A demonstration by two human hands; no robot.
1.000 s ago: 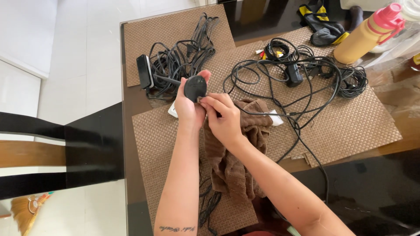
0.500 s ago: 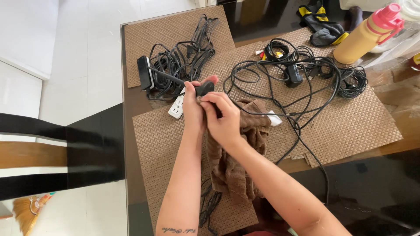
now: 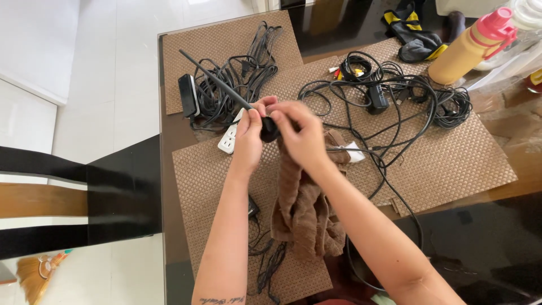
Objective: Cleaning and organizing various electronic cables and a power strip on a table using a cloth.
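At the far left of the frame stands a black chair [image 3: 113, 197], and a small broom [image 3: 36, 277] peeks out at the lower left. The table [image 3: 175, 265] fills the rest, with brown mats [image 3: 451, 164] on it.

In the upper left part of the table lies a pile of black cords [image 3: 237, 79] with a flat black box [image 3: 187, 95] beside it. A white plug strip [image 3: 228, 138] lies just under that pile.

In the middle, the left hand [image 3: 247, 141] is closed around a black antenna [image 3: 226, 87]. Its round base sits between both hands, and its thin rod points up to the upper left, over the cords. The right hand [image 3: 302, 135] pinches the base from the other side with bent fingers. A brown towel [image 3: 302, 209] hangs under the right hand and lies down the mat.

To the right is a big tangle of black wires [image 3: 395, 96] with a small black plug [image 3: 376, 97] in it. At the top lies a black and yellow glove [image 3: 415, 36]. In the upper right stands a tan bottle [image 3: 466, 53] with a pink cap.
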